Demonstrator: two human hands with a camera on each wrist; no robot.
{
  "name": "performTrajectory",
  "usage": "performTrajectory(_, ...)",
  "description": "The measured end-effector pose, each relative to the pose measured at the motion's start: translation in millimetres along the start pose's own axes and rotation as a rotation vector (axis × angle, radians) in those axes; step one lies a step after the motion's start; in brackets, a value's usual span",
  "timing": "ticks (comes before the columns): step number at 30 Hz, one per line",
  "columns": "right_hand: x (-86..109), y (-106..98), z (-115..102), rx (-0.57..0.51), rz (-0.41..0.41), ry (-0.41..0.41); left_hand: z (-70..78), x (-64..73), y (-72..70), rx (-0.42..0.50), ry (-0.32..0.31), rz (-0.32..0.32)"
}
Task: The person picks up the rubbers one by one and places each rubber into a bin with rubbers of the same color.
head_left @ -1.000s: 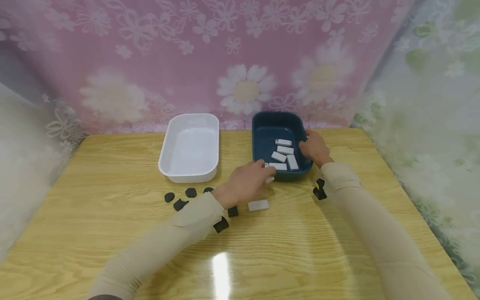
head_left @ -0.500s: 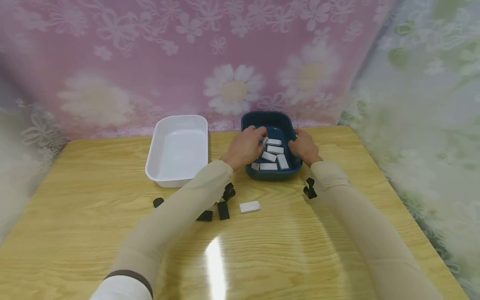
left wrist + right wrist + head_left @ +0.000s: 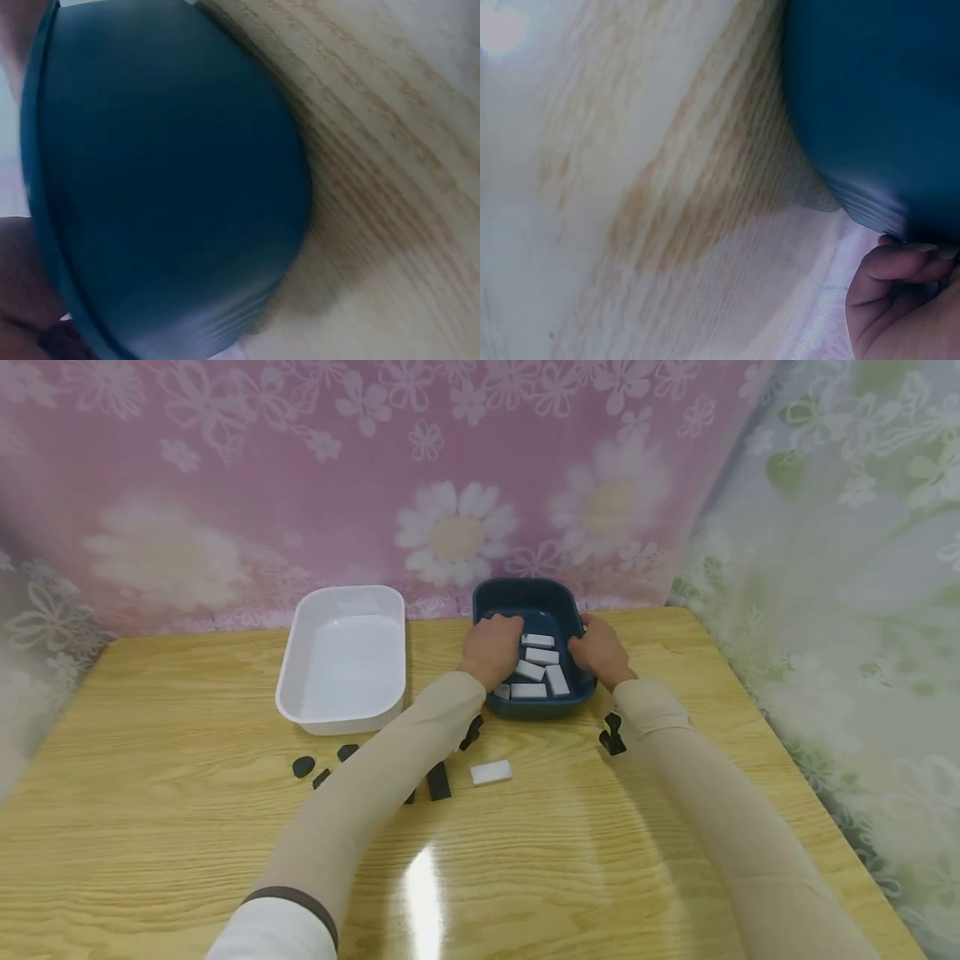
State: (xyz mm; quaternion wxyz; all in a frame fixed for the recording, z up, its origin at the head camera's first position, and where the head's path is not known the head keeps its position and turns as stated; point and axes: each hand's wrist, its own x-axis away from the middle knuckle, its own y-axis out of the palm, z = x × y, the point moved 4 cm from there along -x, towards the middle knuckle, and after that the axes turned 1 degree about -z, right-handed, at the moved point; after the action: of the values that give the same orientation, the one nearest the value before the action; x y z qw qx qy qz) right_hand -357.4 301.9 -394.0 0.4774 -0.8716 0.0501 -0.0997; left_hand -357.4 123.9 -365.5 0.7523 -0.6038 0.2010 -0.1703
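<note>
My left hand reaches over the left side of a dark blue plastic tub, its fingers down inside and hidden behind the back of the hand. I cannot tell whether a block is still between them. White rectangular blocks, several of them, lie on the tub's floor beside that hand. My right hand grips the tub's right rim; in the right wrist view its curled fingers are against the blue wall. The left wrist view is mostly filled by the tub's outer side.
One white block lies on the wooden table in front of the tub. Several black pieces lie left of it, partly hidden under the left sleeve. A white tub stands at the back left, before a pink floral curtain.
My left hand has moved from the tub's front edge with a white block up into the tub, where its fingers are now hidden. The right hand stays on the rim; the view has shifted slightly right.
</note>
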Motion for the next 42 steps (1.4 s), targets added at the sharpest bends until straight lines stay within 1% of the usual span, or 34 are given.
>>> performTrajectory(3, 0.2, 1, 1, -0.013, 0.003, 0.002, -0.1, -4.1, 7.0, -0.023, -0.044, -0.014)
performTrajectory(7, 0.2, 2, 1, -0.018, 0.008, -0.001, 0.9, -8.1, 13.4, -0.064, -0.073, -0.043)
performTrajectory(13, -0.3, 0, -2, -0.008, 0.004, -0.003, 3.9, -11.9, 19.4, -0.115, -0.079, -0.106)
performTrajectory(18, -0.2, 0, -4, -0.007, -0.003, -0.002, 3.0, -11.1, 17.1, -0.106, -0.090, -0.128)
performTrajectory(21, 0.2, 0, -4, -0.009, -0.006, 0.001, 3.6, -9.5, 15.6, -0.090, -0.079, -0.131)
performTrajectory(23, 0.2, 0, -3, -0.011, -0.011, 0.008, 4.6, -7.5, 14.2, -0.082, -0.055, -0.126)
performTrajectory(25, 0.1, 0, -2, -0.005, -0.012, 0.019, 5.4, -4.8, 10.8, -0.068, -0.022, -0.103)
performTrajectory(27, 0.4, -1, 0, 0.000, -0.014, 0.031, 4.9, -1.1, 4.5, -0.052, 0.015, -0.060)
performTrajectory(30, 1.2, 2, -2, 0.010, -0.022, 0.032, -3.3, 11.3, -12.1, -0.009, 0.059, 0.036)
performTrajectory(32, 1.5, 3, -3, 0.008, -0.030, 0.028, -8.9, 22.5, -24.8, 0.025, 0.079, 0.093)
performTrajectory(34, 1.5, 3, -3, 0.007, -0.035, 0.021, -12.4, 35.6, -36.2, 0.037, 0.105, 0.134)
performTrajectory(35, 1.3, 3, -3, 0.008, -0.038, 0.019, -13.3, 42.4, -40.5, 0.033, 0.115, 0.140)
performTrajectory(36, 1.1, 3, -2, 0.006, -0.039, 0.017, -13.5, 49.3, -43.6, 0.023, 0.125, 0.134)
performTrajectory(37, 0.8, 3, -2, 0.006, -0.041, 0.013, -13.2, 55.9, -45.2, 0.017, 0.133, 0.112)
performTrajectory(39, 0.3, 2, -2, 0.005, -0.038, 0.006, -10.7, 69.0, -46.0, -0.004, 0.152, 0.054)
performTrajectory(42, -0.6, 1, -2, -0.001, -0.029, -0.004, -4.3, 88.8, -40.8, -0.008, 0.196, -0.050)
